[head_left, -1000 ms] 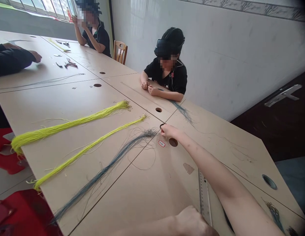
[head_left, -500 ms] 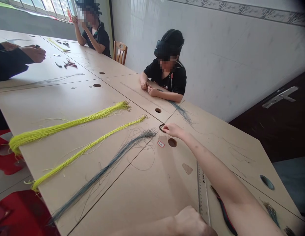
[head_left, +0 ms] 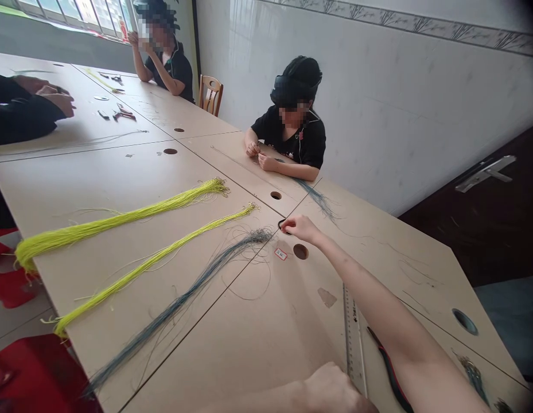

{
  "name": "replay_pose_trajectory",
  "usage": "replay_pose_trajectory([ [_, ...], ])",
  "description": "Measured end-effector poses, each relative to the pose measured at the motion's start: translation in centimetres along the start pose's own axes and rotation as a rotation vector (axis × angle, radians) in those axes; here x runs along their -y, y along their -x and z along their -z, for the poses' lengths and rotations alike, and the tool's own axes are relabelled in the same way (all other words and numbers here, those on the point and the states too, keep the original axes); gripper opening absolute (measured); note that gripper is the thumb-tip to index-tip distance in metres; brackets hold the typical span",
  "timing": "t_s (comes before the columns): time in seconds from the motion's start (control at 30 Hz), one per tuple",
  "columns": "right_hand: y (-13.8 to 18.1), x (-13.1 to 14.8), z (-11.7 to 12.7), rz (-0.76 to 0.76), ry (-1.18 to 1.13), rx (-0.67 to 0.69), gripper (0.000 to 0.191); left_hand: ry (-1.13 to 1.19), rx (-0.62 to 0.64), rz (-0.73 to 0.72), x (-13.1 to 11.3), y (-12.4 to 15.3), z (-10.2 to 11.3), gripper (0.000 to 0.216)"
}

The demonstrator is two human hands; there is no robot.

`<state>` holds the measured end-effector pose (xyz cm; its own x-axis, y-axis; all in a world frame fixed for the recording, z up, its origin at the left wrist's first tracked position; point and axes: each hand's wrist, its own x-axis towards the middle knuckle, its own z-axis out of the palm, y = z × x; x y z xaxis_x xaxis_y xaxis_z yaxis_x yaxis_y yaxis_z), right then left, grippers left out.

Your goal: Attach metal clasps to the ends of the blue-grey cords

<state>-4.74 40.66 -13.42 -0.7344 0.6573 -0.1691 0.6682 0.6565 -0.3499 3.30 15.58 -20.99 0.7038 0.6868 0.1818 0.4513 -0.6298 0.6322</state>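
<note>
At the seam between table panels, my right hand (head_left: 301, 228) reaches far forward with its fingertips pinched at a small black band (head_left: 280, 224) that looks like a ring or hair tie. My left hand (head_left: 333, 391) rests low at the front in a curled fist; whatever its fingers hold is hidden. Left of my right hand lies the knotted end of a grey-blue cord bundle (head_left: 201, 281). A small red-edged label (head_left: 280, 254) lies just below the fingers. Under my right forearm are a clear ruler (head_left: 353, 338) and red-and-black handled pliers (head_left: 391, 367).
Two yellow cord bundles (head_left: 120, 221) stretch across the left side. A person (head_left: 292, 132) sits opposite, hands on the table, beside more blue cord (head_left: 315, 198). Another person (head_left: 167, 63) sits farther back; dark sleeves (head_left: 25, 117) reach in from the left. Round holes (head_left: 300, 252) pierce the tabletop.
My right hand has shifted slightly to the left and turned a little at the black band. At the far left, the dark-sleeved hands have moved. My left hand stays nearly still.
</note>
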Motion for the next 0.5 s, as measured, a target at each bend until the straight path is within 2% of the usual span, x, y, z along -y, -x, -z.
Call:
replay_pose_trajectory([
  [0.27, -0.3, 0.1, -0.5, -0.025, -0.004, -0.043, 0.022, 0.042, 0.041, 0.019, 0.2, 0.0, -0.2, 0.029],
  [0.5, -0.5, 0.7, -1.5, -0.041, 0.073, -0.052, 0.026, 0.065, 0.009, 0.010, -0.1, 0.4, 0.8, 0.028],
])
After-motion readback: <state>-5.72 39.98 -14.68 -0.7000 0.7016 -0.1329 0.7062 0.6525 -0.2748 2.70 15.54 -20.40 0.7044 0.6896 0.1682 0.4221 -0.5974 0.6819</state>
